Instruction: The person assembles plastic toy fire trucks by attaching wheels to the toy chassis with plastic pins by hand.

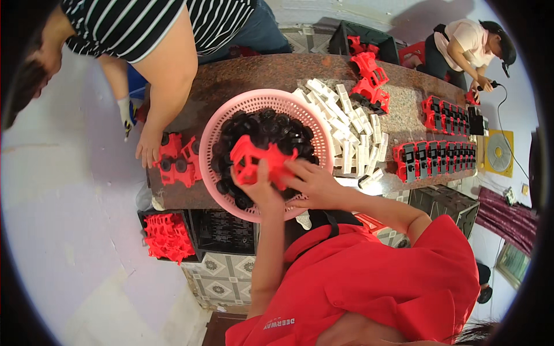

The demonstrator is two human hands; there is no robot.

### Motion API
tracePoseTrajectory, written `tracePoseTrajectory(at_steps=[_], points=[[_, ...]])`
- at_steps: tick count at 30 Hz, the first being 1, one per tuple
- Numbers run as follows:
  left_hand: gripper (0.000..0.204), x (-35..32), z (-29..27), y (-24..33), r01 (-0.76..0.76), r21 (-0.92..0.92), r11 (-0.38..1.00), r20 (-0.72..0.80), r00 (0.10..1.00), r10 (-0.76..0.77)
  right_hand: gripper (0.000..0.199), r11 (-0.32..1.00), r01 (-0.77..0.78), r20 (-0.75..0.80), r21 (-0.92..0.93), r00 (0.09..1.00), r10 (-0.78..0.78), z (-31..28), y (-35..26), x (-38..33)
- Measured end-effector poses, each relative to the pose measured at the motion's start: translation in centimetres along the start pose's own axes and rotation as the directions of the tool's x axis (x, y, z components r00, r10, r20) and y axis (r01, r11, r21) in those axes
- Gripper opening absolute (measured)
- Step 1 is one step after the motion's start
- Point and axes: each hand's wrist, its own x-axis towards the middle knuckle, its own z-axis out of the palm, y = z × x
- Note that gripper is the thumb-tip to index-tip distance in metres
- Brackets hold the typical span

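A red plastic toy truck body [252, 157] is held over a pink perforated basket [212, 138]. My left hand [262, 189] grips it from below, thumb up against its side. At its right end, the fingers of my right hand [314, 183] close on the edge; they are slightly blurred, and the fingertips are partly hidden. Heaped black toy wheels [276, 124] fill the basket beneath both hands. Just left of the basket, red truck bodies with black wheels [176, 163] lie on the stone table [242, 72].
White plastic parts [349, 130] are piled right of the basket, near red bodies [369, 83]. Rows of red-and-black trucks [435, 160] stand farther right. Crates with red parts [168, 235] and black parts [224, 228] sit below the table's left edge. Co-workers sit left and far right.
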Motion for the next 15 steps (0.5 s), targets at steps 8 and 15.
tracePoseTrajectory(at_steps=[8,15], points=[[0.052,-0.9,-12.0,0.3,0.339,-0.256,0.905,0.290,0.920,-0.262,0.040,0.594,-0.776,0.296,0.211,0.630,0.718,13.8,10.1,12.0],[0.057,0.3,-10.7,0.6,0.142,-0.215,0.966,0.264,0.961,-0.082,0.021,-0.001,-0.702,0.503,0.712,0.510,0.698,16.4,11.0,10.6]])
